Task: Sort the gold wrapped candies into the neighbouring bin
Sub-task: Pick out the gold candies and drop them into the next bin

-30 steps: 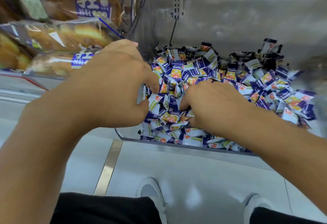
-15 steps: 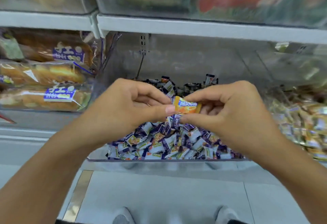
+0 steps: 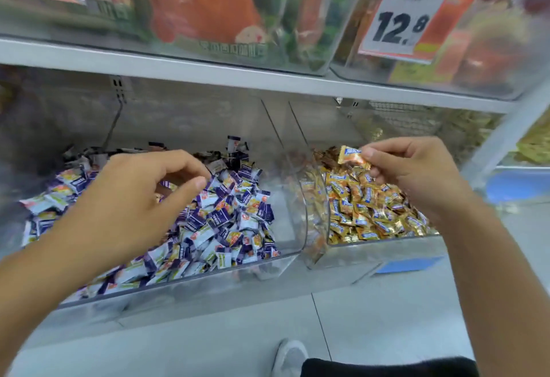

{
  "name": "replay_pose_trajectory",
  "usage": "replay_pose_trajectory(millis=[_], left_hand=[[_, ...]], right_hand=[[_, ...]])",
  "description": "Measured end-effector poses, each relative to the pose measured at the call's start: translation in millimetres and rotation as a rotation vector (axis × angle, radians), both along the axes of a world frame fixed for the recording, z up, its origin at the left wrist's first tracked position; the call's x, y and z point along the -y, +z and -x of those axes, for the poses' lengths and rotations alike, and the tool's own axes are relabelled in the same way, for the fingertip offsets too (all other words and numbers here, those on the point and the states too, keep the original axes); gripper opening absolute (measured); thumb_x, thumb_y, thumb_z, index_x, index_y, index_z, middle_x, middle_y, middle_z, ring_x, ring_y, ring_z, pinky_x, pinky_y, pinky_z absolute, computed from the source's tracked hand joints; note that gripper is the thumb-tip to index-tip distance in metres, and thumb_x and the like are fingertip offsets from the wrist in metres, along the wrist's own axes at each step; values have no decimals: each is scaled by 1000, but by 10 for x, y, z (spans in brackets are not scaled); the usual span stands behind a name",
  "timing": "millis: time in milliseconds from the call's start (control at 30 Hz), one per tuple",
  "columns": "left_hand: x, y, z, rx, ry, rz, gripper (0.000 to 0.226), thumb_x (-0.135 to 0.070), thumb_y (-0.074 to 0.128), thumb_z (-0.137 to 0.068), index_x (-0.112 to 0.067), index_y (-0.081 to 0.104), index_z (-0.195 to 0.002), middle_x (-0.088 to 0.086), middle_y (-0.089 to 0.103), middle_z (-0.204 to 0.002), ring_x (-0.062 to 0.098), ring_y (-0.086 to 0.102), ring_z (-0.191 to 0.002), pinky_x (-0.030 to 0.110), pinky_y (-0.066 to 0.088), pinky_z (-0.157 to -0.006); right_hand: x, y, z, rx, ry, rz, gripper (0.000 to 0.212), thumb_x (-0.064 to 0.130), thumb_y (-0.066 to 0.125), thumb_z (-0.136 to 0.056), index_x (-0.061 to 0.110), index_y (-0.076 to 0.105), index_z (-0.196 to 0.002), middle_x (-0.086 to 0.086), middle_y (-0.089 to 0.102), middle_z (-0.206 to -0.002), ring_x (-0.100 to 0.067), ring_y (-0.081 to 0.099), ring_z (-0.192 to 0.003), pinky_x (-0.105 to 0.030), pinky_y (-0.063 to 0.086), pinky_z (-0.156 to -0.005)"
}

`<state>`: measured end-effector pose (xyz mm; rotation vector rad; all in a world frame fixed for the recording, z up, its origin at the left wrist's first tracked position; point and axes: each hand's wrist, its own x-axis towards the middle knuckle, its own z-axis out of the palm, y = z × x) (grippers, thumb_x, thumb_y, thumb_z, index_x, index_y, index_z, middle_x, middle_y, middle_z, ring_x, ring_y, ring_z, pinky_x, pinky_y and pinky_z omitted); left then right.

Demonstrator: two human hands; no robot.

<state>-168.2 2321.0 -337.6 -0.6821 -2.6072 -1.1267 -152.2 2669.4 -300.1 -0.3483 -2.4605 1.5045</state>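
**Gold wrapped candy held above the right-hand bin**

A gold wrapped candy [image 3: 352, 157] sits pinched between the thumb and fingers [image 3: 375, 153] of the right hand [image 3: 416, 174], at about 2 o'clock from the centre of the view. It hangs above the gold candy bin [image 3: 384, 247], a clear plastic bin piled with matching gold wrappers [image 3: 366, 210], and is not touching the pile.

The left hand [image 3: 131, 198] is at 9 o'clock, over the neighbouring clear bin [image 3: 208, 277], which holds a heap of purple and white wrapped candies [image 3: 226, 222]. Its fingers are loosely curled, thumb and forefinger tips close together just above the heap; whether they grip anything cannot be told.

The two bins stand side by side on a grey shelf [image 3: 357, 269], their curved clear walls nearly meeting at the centre.

At 12 o'clock a white upper shelf [image 3: 226, 71] carries clear boxes of blurred orange and green packets. At 1 o'clock an orange price tag [image 3: 410, 16] reads 12.8.

At 6 o'clock, on the pale floor [image 3: 208, 344], a white shoe [image 3: 290, 357] shows beside a dark trouser leg [image 3: 387, 367].
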Motion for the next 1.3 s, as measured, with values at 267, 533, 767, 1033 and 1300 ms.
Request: replay_pose_trajectory(millis=[267, 533, 767, 1033, 1300], left_hand=[[899, 208, 132, -69, 67, 438, 21, -52, 50, -85, -44, 65, -97, -18, 63, -85, 12, 62, -77, 36, 51, -71], [1454, 34, 15, -54, 63, 334, 16, -16, 65, -83, -17, 76, -95, -4, 71, -93, 12, 65, -91, 30, 50, -82], [1543, -85, 81, -128, -4, 248, 21, -7, 58, -85, -13, 76, -93, 0, 71, -91, 21, 63, -90, 44, 48, -80], [1556, -152, 123, -151, -70, 294, 27, -7, 52, -87, -17, 76, -95, -2, 71, -94, 23, 60, -91, 43, 46, -82], [1540, -125, 120, -109, -69, 341, 23, -12, 54, -90, -17, 75, -99, -4, 71, -98, 23, 61, -96, 46, 46, -84]], right_hand=[[888, 164, -195, -445, 229, -713, 14, 17, 62, -91, 22, 75, -93, 9, 69, -80, -7, 63, -72, -16, 47, -72], [2743, -430, 223, 270, 1318, -550, 47, 14, 34, -104, 28, 48, -146, 12, 45, -152, 2, 40, -131, -9, 26, -104], [3316, -918, 609, 739, 1445, -637, 31, 58, 69, -79, 28, 72, -87, 27, 60, -67, 4, 61, -74, -10, 39, -56], [3108, -962, 835, 1032, 1469, -1084, 36, 24, 32, -108, 9, 44, -138, -10, 31, -157, -19, 37, -138, -5, 42, -73], [3561, -1803, 1019, 690, 1338, -828, 60, 98, 56, -38, 76, 56, -93, 35, 48, -136, -17, 56, -113, -50, 38, -94]])
